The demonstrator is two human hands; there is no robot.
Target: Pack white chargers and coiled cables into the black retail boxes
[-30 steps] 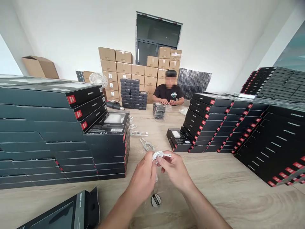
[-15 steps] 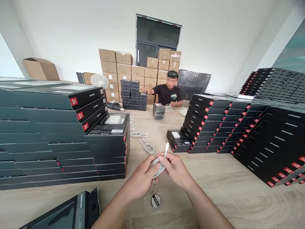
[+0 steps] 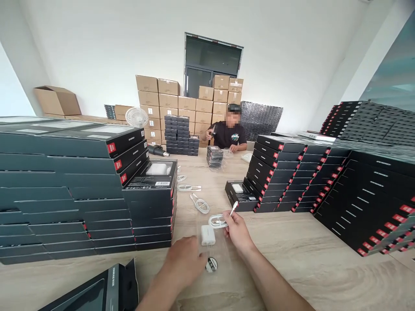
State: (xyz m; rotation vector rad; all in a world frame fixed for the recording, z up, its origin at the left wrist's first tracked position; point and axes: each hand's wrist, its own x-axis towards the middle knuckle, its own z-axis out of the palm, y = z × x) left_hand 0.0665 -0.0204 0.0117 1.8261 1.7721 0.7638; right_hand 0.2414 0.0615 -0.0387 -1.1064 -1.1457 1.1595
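My right hand (image 3: 236, 228) pinches a coiled white cable (image 3: 218, 221) near its connector, which points up. My left hand (image 3: 188, 259) is low over the table, fingers curled beside a clear plastic bag (image 3: 223, 255); its thumb is near a round black-and-white label (image 3: 212, 264), and what its fingertips hold is hidden. Between the hands a white charger (image 3: 208, 235) with metal prongs lies at the bag. More coiled cables (image 3: 199, 203) lie in a row beyond my hands.
Tall stacks of black boxes stand at left (image 3: 65, 194) and right (image 3: 285, 172). An opened black box (image 3: 112, 285) lies at lower left. Across the table (image 3: 292, 242) a person (image 3: 230, 131) sits behind a small pile of wrapped boxes (image 3: 215, 156). Brown cartons (image 3: 168, 101) fill the back.
My hands have separated: the left moved down and left off the cable, the right still holds it. The white charger now shows. The person opposite has lifted a small dark item.
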